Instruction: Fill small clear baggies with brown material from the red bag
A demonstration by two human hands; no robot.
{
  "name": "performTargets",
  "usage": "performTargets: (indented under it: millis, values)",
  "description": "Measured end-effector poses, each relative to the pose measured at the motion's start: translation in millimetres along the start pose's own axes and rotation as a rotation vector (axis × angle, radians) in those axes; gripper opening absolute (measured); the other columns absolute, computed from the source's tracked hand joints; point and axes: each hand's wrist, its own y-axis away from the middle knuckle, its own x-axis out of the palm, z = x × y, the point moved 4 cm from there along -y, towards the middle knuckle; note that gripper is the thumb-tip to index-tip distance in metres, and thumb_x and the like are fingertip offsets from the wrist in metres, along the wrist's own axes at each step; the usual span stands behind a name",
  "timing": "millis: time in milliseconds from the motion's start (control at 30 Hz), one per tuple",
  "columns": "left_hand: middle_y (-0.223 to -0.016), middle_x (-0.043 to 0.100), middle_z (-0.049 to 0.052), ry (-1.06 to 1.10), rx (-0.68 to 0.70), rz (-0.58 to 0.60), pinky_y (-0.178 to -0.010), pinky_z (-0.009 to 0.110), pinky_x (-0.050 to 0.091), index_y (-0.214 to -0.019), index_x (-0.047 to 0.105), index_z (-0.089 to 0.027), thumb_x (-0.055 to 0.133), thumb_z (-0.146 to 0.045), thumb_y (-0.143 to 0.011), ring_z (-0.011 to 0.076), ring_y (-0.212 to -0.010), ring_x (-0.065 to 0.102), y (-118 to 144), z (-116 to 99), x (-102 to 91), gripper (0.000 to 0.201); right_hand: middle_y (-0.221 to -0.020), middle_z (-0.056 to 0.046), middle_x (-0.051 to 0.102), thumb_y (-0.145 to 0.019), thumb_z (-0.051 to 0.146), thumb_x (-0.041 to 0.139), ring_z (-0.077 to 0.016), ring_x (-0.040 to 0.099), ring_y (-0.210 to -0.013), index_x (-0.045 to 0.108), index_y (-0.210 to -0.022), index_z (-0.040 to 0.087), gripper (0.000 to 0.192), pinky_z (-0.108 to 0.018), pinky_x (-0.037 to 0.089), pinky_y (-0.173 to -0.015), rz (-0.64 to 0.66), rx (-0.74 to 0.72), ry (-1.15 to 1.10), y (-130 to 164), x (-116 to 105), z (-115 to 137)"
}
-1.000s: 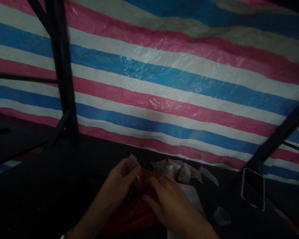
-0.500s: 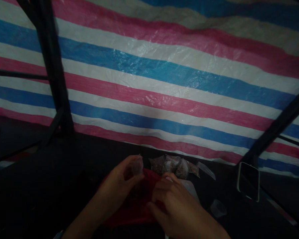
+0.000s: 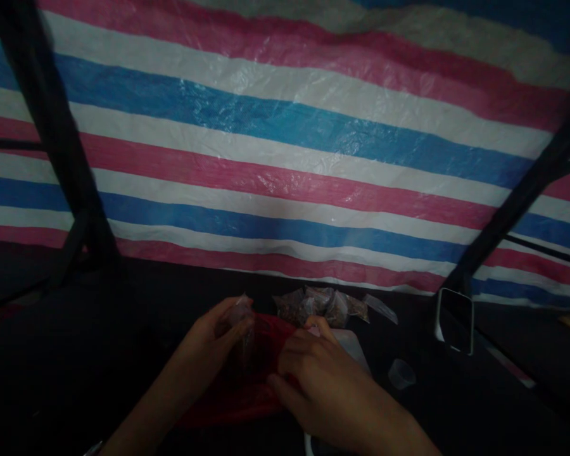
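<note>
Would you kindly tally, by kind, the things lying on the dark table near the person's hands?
Red plastic bag: 1
Small clear pouch in the left hand: 1
Heap of filled pouches, too dim to count singly: 1
Small clear cup: 1
Phone: 1
Total: 5

Striped red, white and blue tarp (image 3: 285, 158) fills the upper frame. Dark poles (image 3: 52, 145) cross it left and right. Filled clear packets (image 3: 313, 305) at centre; phone (image 3: 453, 320) and small cup (image 3: 401, 373) lower right on the dark tabletop (image 3: 123, 329).

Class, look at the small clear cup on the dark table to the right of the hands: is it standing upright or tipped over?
Upright: the small clear cup rests on its base, rim upward.
</note>
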Motion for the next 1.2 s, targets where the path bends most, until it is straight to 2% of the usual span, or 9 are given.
performTargets:
  millis: [100,233,333,467,567,700,900,1033,1200]
  values:
    - [-0.116,0.083,0.011,0.012,-0.003,-0.036,-0.101,0.042,0.058,-0.106,0.071,-0.021,0.087,-0.058,-0.058,0.0342,-0.114,0.075,-1,0,-1.7,0.062,-0.099,-0.004,0.082,-0.103,0.023,0.062,-0.0212,0.073,-0.102,0.076,-0.089,0.019,0.02,-0.039,0.032,-0.111,0.016,-0.001,0.019,0,-2,0]
    - [-0.117,0.083,0.01,-0.006,-0.009,-0.027,-0.096,0.04,0.059,-0.109,0.071,-0.02,0.088,-0.057,-0.06,0.0332,-0.112,0.076,0,2,-3.1,0.064,-0.101,-0.004,0.082,-0.105,0.024,0.06,-0.022,0.074,-0.103,0.077,-0.093,0.019,0.021,-0.039,0.031,-0.112,0.022,0.006,0.001,0,-1,1]
    - [-0.115,0.083,0.008,0.032,-0.034,0.079,-0.094,0.037,0.059,-0.114,0.071,-0.021,0.091,-0.054,-0.062,0.0302,-0.112,0.076,2,4,2.4,0.064,-0.109,-0.005,0.082,-0.107,0.025,0.057,-0.0244,0.073,-0.111,0.077,-0.107,0.02,0.02,-0.042,0.03,-0.114,-0.02,0.038,-0.034,-4,7,1]
    - [-0.109,0.083,0.003,0.128,-0.072,0.209,-0.089,0.033,0.061,-0.116,0.071,-0.025,0.09,-0.058,-0.068,0.0272,-0.107,0.078,5,8,10.2,0.061,-0.125,-0.011,0.079,-0.103,0.04,0.064,-0.0313,0.069,-0.121,0.075,-0.118,0.018,0.028,-0.048,0.031,-0.115,-0.068,0.133,-0.026,-12,20,0]
    - [-0.113,0.082,0.003,0.144,-0.073,0.226,-0.093,0.033,0.061,-0.119,0.07,-0.026,0.09,-0.053,-0.072,0.0263,-0.112,0.077,7,13,9.5,0.058,-0.116,-0.011,0.081,-0.105,0.033,0.059,-0.0296,0.071,-0.115,0.077,-0.109,0.018,0.024,-0.048,0.031,-0.114,-0.05,0.159,0.029,-19,26,-1]
    - [-0.125,0.08,0.004,0.155,-0.107,0.291,-0.098,0.037,0.061,-0.128,0.065,-0.03,0.093,-0.028,-0.068,0.0279,-0.12,0.075,9,24,8.3,0.066,-0.103,-0.011,0.083,-0.106,0.024,0.051,-0.0271,0.074,-0.106,0.077,-0.099,0.018,0.028,-0.046,0.032,-0.111,-0.025,0.205,0.082,-24,26,-3]
    - [-0.132,0.077,0.006,0.19,-0.063,0.234,-0.105,0.042,0.059,-0.131,0.063,-0.029,0.09,-0.018,-0.065,0.0302,-0.128,0.071,10,27,6.7,0.073,-0.115,-0.011,0.082,-0.105,0.029,0.056,-0.0282,0.072,-0.114,0.075,-0.11,0.019,0.022,-0.047,0.03,-0.113,-0.065,0.228,-0.017,-25,28,-4]
    - [-0.136,0.075,0.007,0.196,-0.065,0.253,-0.107,0.04,0.058,-0.133,0.062,-0.03,0.088,-0.014,-0.065,0.029,-0.13,0.07,10,28,9.5,0.075,-0.116,-0.009,0.082,-0.105,0.03,0.059,-0.0282,0.073,-0.114,0.074,-0.113,0.02,0.02,-0.047,0.03,-0.114,-0.077,0.253,-0.072,-28,30,-7]
    - [-0.135,0.076,0.01,0.117,-0.038,0.168,-0.103,0.046,0.061,-0.129,0.066,-0.025,0.087,-0.021,-0.064,0.0342,-0.125,0.073,7,28,3.0,0.069,-0.116,-0.011,0.082,-0.105,0.022,0.056,-0.0289,0.073,-0.115,0.075,-0.113,0.019,0.021,-0.049,0.025,-0.116,-0.07,0.295,-0.054,-28,29,-11]
